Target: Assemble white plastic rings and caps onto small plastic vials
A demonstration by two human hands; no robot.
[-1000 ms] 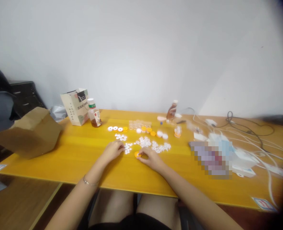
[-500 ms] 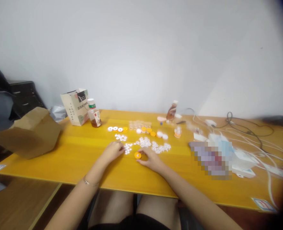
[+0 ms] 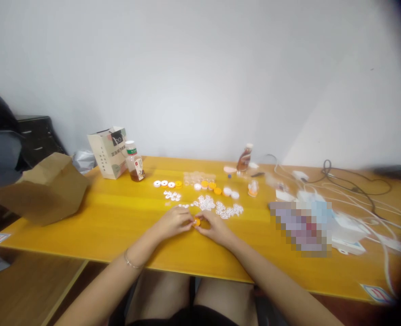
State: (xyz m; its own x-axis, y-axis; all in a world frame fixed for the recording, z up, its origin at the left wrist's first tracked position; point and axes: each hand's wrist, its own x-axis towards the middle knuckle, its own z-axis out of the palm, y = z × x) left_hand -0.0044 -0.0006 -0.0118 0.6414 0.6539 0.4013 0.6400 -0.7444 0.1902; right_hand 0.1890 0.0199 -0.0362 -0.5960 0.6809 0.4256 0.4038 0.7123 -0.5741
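Observation:
My right hand (image 3: 214,228) grips a small round orange cap (image 3: 197,222) by its edge, just above the table or resting on it; I cannot tell which. The fingertips of my left hand (image 3: 176,222) are pinched together at the cap's left side. Whatever they hold, if anything, is too small to make out. Beyond the hands lie small white discs (image 3: 186,206), partly hidden by the left hand, and two piles of flat white pieces with holes, a nearer-centre pile (image 3: 205,203) and a right pile (image 3: 228,210). Another group of small white pieces (image 3: 172,195) lies farther left.
Farther back sit a row of white and orange rings (image 3: 168,184), clear containers (image 3: 199,177) and several orange and white caps (image 3: 212,186). Bottles (image 3: 135,164) (image 3: 244,159) and a paper bag (image 3: 110,154) stand behind. A brown bag (image 3: 57,190) is left; cables (image 3: 356,190) tangle at right.
My left hand has moved right, from beside the small white discs to the orange cap. My right hand keeps hold of the cap in about the same place.

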